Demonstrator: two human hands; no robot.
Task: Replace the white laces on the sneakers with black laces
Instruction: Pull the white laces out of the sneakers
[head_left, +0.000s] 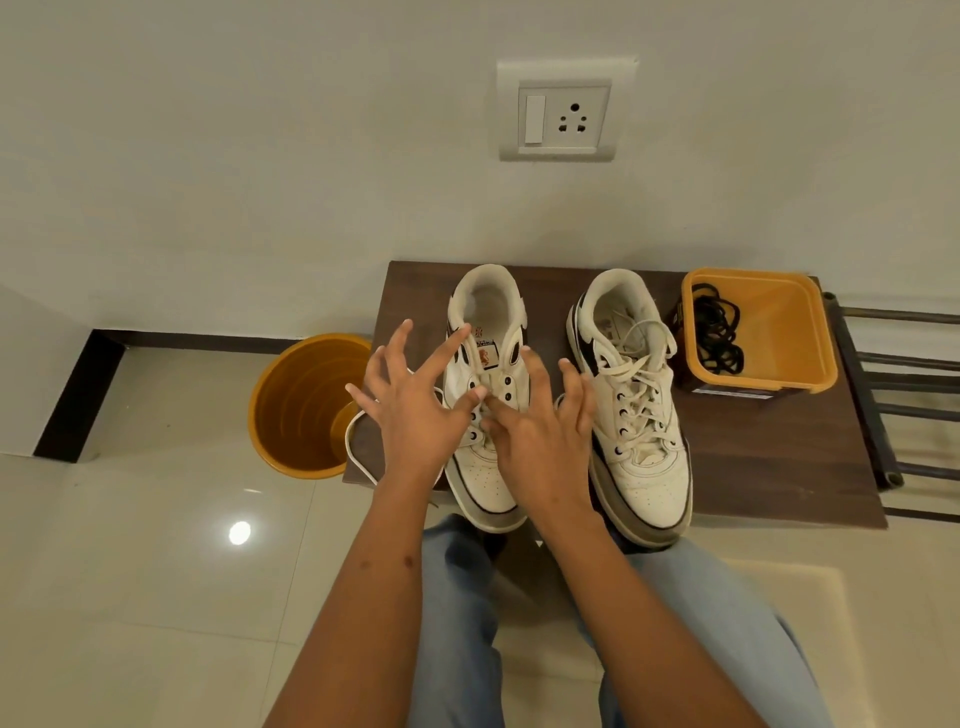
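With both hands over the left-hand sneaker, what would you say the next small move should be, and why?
Probably pull the white lace out of the next eyelets down. The left sneaker shows bare upper eyelets, with lace trailing off the table edge, and the left hand and right hand meet at its mid eyelets. The right sneaker remains fully laced.
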